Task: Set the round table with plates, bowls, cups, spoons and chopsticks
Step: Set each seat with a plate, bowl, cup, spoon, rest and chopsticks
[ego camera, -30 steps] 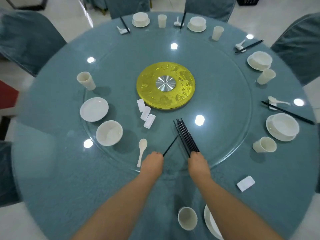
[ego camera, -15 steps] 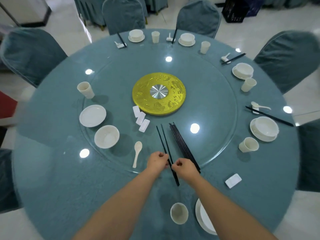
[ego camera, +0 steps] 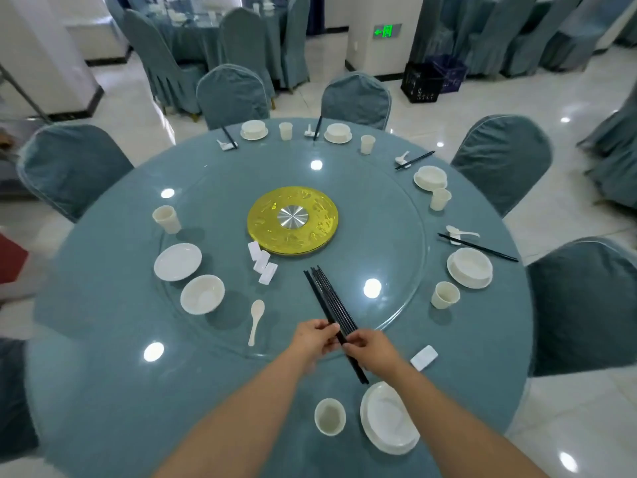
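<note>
My two loose chopsticks (ego camera: 349, 353), now closed together, run tips far-left to near-right, pinched by both hands' fingers (ego camera: 330, 328).

The lower stretch of the chopsticks (ego camera: 332, 305) is covered where the left hand (ego camera: 315, 338) and right hand (ego camera: 374, 350) meet, so each grip is partly hidden. The worktop (ego camera: 103, 391) is cut off at the bottom of the frame.

- My left hand (ego camera: 315, 334) and right hand (ego camera: 370, 348) pinch a black chopstick pair (ego camera: 348, 353) above the tabletop (ego camera: 103, 374).
- Loose chopsticks (ego camera: 331, 298) lie just beyond my fingers (ego camera: 348, 346).
</note>
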A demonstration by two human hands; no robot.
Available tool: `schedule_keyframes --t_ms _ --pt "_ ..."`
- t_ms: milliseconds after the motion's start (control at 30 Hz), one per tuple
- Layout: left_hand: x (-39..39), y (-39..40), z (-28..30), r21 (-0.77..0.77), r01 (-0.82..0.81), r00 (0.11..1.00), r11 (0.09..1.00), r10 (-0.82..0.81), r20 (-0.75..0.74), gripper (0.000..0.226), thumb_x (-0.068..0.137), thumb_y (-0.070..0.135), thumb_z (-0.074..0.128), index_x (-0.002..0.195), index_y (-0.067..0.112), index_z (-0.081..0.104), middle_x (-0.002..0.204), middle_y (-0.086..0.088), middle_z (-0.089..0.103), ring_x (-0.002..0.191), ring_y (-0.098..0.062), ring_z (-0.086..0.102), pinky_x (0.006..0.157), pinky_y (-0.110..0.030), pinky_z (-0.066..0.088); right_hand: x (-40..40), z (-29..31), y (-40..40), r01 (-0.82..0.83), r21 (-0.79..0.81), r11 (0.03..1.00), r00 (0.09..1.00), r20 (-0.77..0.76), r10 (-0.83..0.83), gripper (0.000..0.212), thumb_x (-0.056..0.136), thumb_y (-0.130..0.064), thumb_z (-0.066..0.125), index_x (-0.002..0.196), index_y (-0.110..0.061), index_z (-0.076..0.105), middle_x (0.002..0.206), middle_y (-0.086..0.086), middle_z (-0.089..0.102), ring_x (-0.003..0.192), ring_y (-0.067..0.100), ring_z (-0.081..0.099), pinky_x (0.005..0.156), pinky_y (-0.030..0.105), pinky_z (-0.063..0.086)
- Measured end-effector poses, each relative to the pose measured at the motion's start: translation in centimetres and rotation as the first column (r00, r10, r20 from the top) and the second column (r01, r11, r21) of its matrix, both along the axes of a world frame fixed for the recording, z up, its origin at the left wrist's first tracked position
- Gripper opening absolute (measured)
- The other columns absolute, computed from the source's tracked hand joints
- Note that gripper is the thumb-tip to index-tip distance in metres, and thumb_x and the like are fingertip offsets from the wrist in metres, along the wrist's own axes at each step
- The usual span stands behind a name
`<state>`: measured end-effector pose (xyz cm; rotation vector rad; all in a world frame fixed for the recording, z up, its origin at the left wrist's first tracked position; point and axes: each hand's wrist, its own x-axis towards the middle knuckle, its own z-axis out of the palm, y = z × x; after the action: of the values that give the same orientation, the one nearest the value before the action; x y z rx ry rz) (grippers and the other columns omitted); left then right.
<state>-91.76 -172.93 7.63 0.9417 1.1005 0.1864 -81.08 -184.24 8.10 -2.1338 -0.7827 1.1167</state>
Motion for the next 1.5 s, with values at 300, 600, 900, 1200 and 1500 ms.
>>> schedule_keyframes --t_ms 300,600,900,1200,1500 --pt "3.7 -4.2 0.8 0.011 0.118 0.993 0.993 -0.118 -0.011 0.016 0.089 -0.001 0.065 0.075 0.003 0.058 0.081 -0.019 0.064 0.059 -0.02 0.061 0.061 -0.024 0.058 1.4 0.6 -3.4 -0.103 -0.136 0.985 0.874 0.46 0.155 0.019 0.093 -0.026 0.055 0.098 -0.013 0.068 0.1 0.01 0.069 0.095 0.029 0.063 0.076 0.031 0.043" --pt "5.3 -5.3 -1.0 0.232 0.422 0.901 0.876 -0.379 -0.211 0.015 0.085 0.007 0.067 0.07 0.009 0.07 0.071 -0.014 0.065 0.071 -0.024 0.06 0.08 -0.038 0.056 5.3 -2.9 -10.8 0.128 -0.302 0.945 0.922 0.387 -0.001 0.016 0.089 -0.02 0.05 0.078 -0.015 0.06 0.089 0.011 0.066 0.078 0.028 0.061 0.069 0.031 0.046" --pt "-0.5 4.2 -5.9 0.466 0.626 0.695 0.626 -0.176 -0.697 0.017 0.089 0.02 0.063 0.091 0.008 0.074 0.091 -0.013 0.073 0.093 -0.029 0.067 0.08 -0.03 0.046 7.6 -8.4 -16.1 0.217 -0.445 0.869 0.934 0.353 -0.052 0.023 0.094 -0.019 0.05 0.104 -0.006 0.066 0.109 0.014 0.062 0.099 0.028 0.062 0.083 0.031 0.047" --pt "-5.0 10.9 -9.9 0.484 0.545 0.582 0.685 0.106 -0.806 0.055 0.087 0.023 0.067 0.129 -0.008 0.049 0.127 -0.035 0.046 0.12 -0.046 0.044 0.104 -0.048 0.036 8.1 -11.9 -17.1 0.309 -0.468 0.828 0.91 0.399 -0.113 0.025 0.096 -0.02 0.047 0.109 -0.007 0.065 0.113 0.013 0.058 0.101 0.03 0.06 0.085 0.034 0.048" --pt "-5.7 12.2 -10.4 0.479 0.561 0.561 0.675 0.114 -0.82 0.035 0.092 0.016 0.061 0.102 -0.018 0.06 0.104 -0.037 0.059 0.103 -0.049 0.055 0.09 -0.05 0.046 7.7 -12.4 -16.5 0.344 -0.485 0.804 0.886 0.45 -0.108 0.026 0.097 -0.026 0.05 0.116 -0.01 0.058 0.119 0.011 0.051 0.104 0.028 0.056 0.089 0.037 0.049"
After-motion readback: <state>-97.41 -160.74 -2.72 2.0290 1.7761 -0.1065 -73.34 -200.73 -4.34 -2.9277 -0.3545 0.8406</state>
